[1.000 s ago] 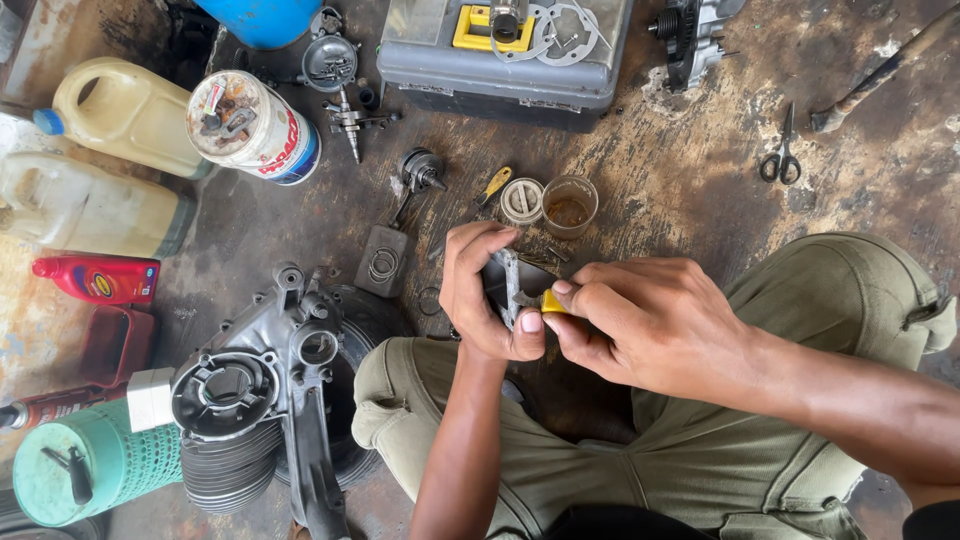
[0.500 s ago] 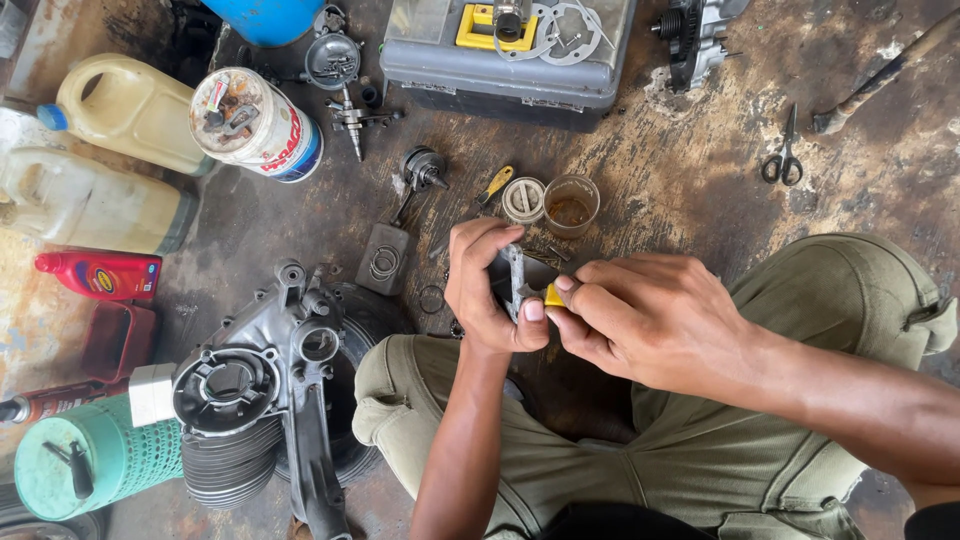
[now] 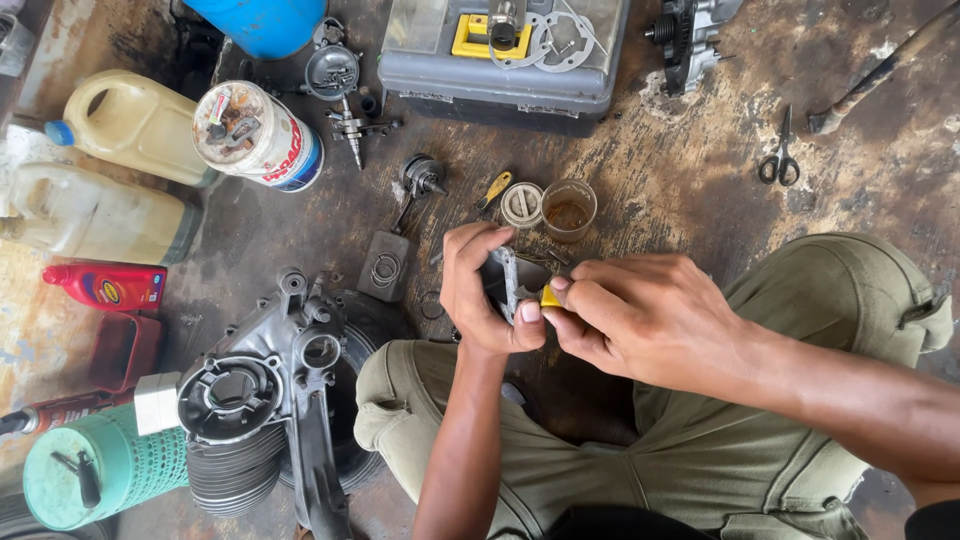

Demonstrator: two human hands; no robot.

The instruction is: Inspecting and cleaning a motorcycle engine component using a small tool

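The left hand (image 3: 485, 290) is curled around a small grey metal part (image 3: 508, 283), thumb on its near edge and fingers wrapped over the far side, so it is closed firmly on it and holds it up above the lap, near the middle of the view. The right hand (image 3: 640, 315) comes in from 3 o'clock with thumb and forefinger pinched tight on a small yellow piece (image 3: 551, 296) pressed against the part's right side; whether that piece is a tool tip or a fitting is hard to tell, since the fingers cover most of it. The metal part looks stiff and fairly dense for its size, probably oily given the grimy floor (image 3: 700, 160), so it may be slippery; a full wrap of the fingers around its body, as now, seems the safest hold, leaving the edge free. The yellow piece looks light and easily dropped, best held by a fingertip pinch close to its end. On the floor just beyond the hands, at 12 o'clock, stand a round lid (image 3: 521, 204) and a small clear cup (image 3: 569, 209) side by side, with a yellow-handled tool (image 3: 493, 190) just left of them. A grey case (image 3: 500, 80) lies farther out at 12 o'clock, scissors (image 3: 779, 160) at 2 o'clock, and an engine casing (image 3: 270, 380) at 9 o'clock by the left knee.
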